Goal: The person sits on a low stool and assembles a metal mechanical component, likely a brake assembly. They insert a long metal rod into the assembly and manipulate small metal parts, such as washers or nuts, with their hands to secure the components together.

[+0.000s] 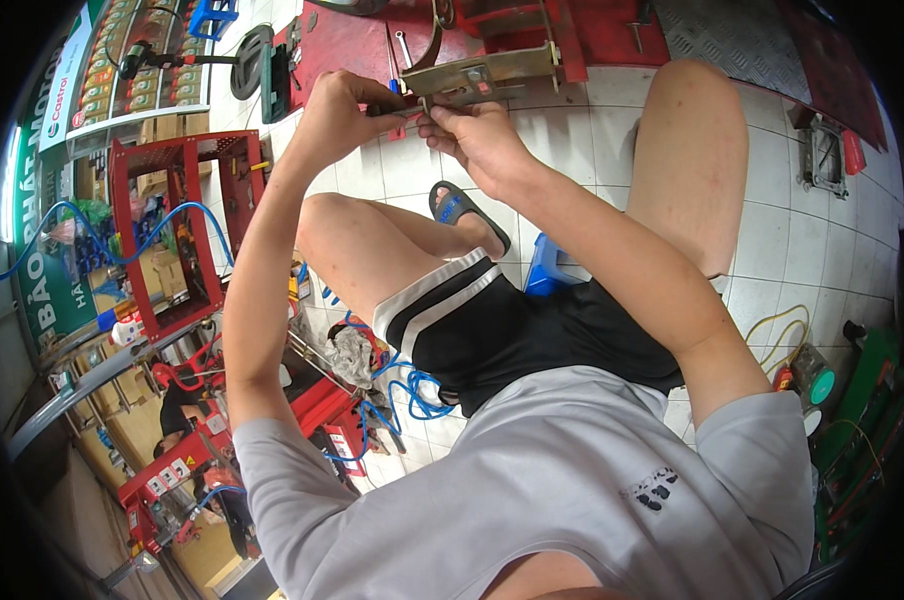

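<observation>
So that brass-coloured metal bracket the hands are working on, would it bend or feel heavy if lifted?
The metal bracket looks like thick plate with sharp folds, so probably stiff and fairly heavy. Its flat shape should not roll. The left hand and right hand meet at its lower edge.

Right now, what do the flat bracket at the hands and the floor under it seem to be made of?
The bracket looks like plated metal: dull yellowish sheen, thin flat edges, punched holes. The floor seems glazed ceramic tile: pale glossy squares with grout lines. Both hands, left hand and right hand, pinch something small beside it.
</observation>
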